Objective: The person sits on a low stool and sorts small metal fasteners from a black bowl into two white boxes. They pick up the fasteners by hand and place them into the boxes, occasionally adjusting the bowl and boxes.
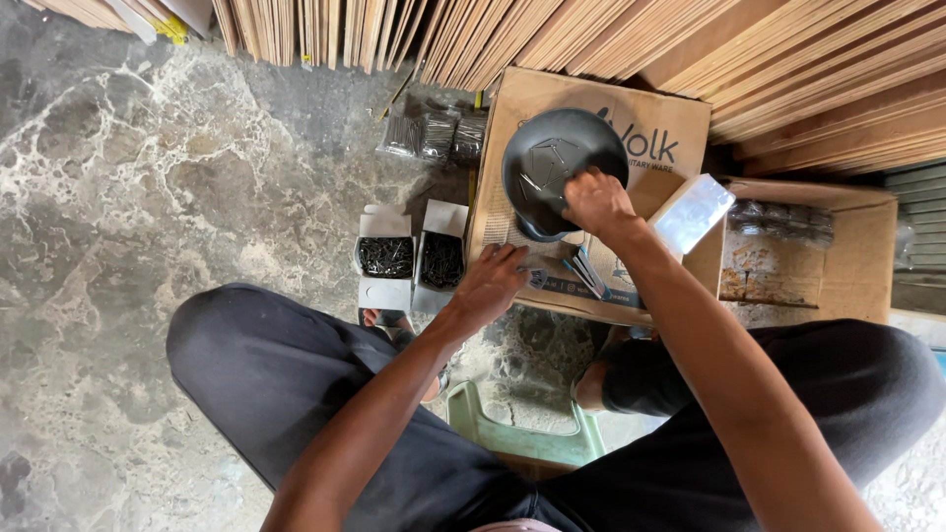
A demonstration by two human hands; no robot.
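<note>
Right hand [596,202] in black bowl [557,163], brown cardboard box [591,118], left hand [490,286] beside

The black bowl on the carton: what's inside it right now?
The black bowl holds a few loose thin nails, scattered across its bottom. The right hand covers the near rim, so anything under the fingers is hidden. The left hand rests lower on the cardboard carton.

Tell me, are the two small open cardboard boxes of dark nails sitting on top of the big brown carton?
No, the two small open cardboard boxes of dark nails stand on the mottled stone floor, left of the big brown carton.
</note>
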